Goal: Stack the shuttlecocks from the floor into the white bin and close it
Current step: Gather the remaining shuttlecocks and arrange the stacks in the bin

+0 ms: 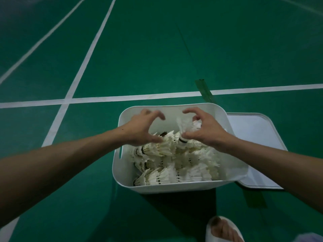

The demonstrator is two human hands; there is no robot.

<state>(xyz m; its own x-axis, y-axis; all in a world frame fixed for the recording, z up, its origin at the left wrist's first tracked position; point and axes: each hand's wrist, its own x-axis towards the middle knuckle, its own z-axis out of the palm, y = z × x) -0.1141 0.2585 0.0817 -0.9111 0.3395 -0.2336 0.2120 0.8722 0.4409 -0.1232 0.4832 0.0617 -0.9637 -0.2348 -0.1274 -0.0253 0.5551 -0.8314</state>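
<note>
Right hand (204,131) pinching a shuttlecock (183,127) between thumb and fingers; left hand (141,128) beside it, spread in a loose claw, empty. Below both hands: white bin (120,165) of stacked shuttlecocks (166,175). Feathers probably light and brittle, so grip gently near the cork

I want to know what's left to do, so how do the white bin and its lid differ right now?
The white bin stands open and deep, heaped with shuttlecocks; the lid lies flat on the floor beside it, its visible face bare. The left hand and right hand reach over the bin; neither touches the lid. Both are white with rounded corners.
</note>
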